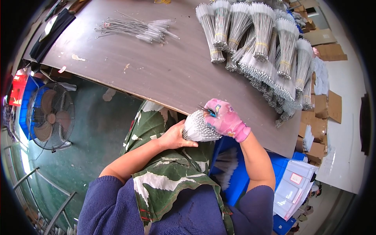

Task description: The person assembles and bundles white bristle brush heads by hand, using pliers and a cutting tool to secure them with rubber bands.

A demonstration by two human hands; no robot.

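Note:
A thick bundle of thin wire brushes (200, 127), white bristle tips facing up, stands at the table's near edge. My bare left hand (176, 135) is wrapped round its left and near side. My right hand (225, 117), in a pink flowered glove, is closed at the bundle's upper right. Between its fingers shows a small blue-and-black tool (211, 112) with thin dark points; its kind is not clear. The gloved fingers hide part of the bundle's top.
Many tied brush bundles (261, 29) are piled at the table's far right. Loose brushes (137, 29) lie at the far left of the brown table (156, 66). A blue bin (239, 188) with more brushes stands below the right forearm. A fan (51, 117) is at left.

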